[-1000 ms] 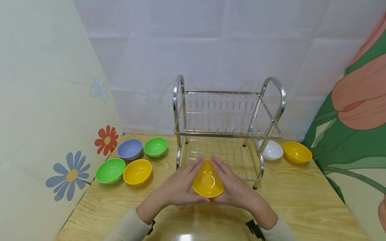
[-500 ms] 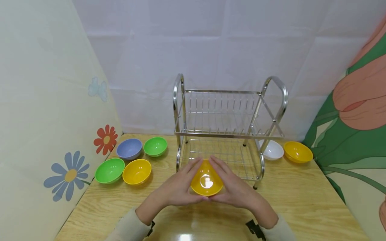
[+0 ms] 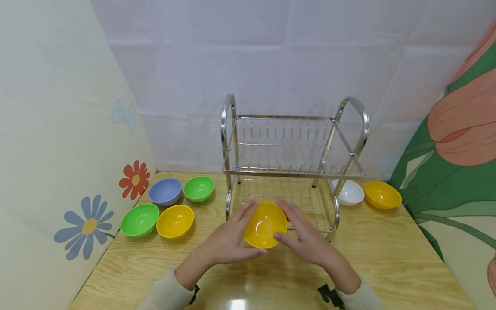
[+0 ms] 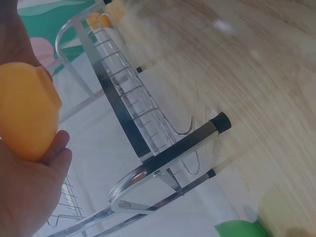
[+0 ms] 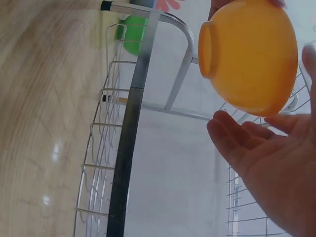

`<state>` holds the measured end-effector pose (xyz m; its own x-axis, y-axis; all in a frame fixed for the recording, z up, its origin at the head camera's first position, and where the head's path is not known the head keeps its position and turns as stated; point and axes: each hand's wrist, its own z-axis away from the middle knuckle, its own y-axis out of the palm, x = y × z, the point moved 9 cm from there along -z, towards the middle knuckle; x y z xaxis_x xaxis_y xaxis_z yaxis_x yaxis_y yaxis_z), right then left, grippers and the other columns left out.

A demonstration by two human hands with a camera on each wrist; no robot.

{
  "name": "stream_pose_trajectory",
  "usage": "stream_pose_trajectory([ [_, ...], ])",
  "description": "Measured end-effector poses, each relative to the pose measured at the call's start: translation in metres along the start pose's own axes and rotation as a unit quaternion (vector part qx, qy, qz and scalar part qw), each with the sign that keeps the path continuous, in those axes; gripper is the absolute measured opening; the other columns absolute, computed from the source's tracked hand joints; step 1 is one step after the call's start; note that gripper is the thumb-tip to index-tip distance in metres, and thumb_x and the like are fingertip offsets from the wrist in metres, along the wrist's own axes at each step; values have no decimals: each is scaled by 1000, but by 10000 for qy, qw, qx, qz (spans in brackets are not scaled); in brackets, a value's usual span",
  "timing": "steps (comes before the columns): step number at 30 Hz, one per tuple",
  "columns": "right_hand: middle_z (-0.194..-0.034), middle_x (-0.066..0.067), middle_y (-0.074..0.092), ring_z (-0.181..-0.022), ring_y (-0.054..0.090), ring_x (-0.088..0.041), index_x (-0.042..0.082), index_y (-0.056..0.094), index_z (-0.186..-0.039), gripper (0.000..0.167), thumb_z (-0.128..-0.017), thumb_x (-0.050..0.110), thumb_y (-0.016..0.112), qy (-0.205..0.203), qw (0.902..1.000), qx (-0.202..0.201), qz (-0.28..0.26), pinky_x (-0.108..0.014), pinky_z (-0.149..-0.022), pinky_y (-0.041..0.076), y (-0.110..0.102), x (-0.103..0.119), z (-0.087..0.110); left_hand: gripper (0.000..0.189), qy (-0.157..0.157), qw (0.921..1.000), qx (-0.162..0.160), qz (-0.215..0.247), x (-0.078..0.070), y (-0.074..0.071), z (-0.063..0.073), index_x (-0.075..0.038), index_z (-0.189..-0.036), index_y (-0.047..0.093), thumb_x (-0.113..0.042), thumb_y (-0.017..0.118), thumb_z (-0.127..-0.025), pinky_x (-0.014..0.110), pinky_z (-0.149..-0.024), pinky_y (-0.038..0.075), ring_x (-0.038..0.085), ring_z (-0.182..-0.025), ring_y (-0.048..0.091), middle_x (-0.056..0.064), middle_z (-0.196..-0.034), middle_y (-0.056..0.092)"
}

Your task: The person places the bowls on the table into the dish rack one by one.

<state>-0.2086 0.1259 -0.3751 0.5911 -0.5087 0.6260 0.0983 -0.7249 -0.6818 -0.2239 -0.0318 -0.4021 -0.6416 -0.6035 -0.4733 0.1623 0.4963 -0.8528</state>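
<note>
A yellow bowl (image 3: 265, 224) is held up in front of the dish rack (image 3: 286, 174), its inside facing the head camera. My left hand (image 3: 228, 239) grips it from the left, thumb along the near rim and fingers along the side. In the left wrist view the fingers curl by the bowl's outside (image 4: 27, 111). My right hand (image 3: 306, 237) is at the bowl's right side with fingers spread, thumb tip overlapping the rim. In the right wrist view its fingers extend close beside the bowl's underside (image 5: 252, 54), and the thumb stands apart from it.
The metal rack has two tiers. Left of it on the wooden table (image 3: 387, 258) are a blue bowl (image 3: 165, 192), two green bowls (image 3: 199, 188) and another yellow bowl (image 3: 175, 221). Right of it sit a white bowl (image 3: 350, 193) and a yellow bowl (image 3: 382, 195).
My right hand has loosened and moved slightly right, its fingertips and thumb parting from the left hand's. The bowl has shifted slightly up and left, and more of its rim shows.
</note>
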Motion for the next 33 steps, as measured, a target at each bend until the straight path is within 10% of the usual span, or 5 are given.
stream_pose_trajectory([
  [14,-140,-17,53,-112,61,-29,2,48,-147,40,-110,12,38,560,9841,-1110,-1268,-31,-87,58,-7,-17,2,116,166,9989,-427,123,-7,-1,-3,-27,-164,1,-70,70,-82,45,-103,52,29,-138,48,-5,-170,6],
  [22,-147,-16,50,-128,52,-30,3,42,-151,43,-110,14,36,668,9768,-1132,-1690,-26,-106,45,-1,-16,2,116,302,9976,-615,122,-16,1,-7,-24,-164,3,-71,69,-82,48,-107,48,32,-143,42,-1,-170,8],
  [33,-139,-20,54,-111,62,-22,4,37,-152,46,-108,14,46,846,9674,-1112,-2110,-30,-86,58,1,-18,1,117,359,9965,-749,-30,-22,4,-12,-16,-164,4,-71,68,-82,46,-102,52,34,-139,46,4,-170,10],
])
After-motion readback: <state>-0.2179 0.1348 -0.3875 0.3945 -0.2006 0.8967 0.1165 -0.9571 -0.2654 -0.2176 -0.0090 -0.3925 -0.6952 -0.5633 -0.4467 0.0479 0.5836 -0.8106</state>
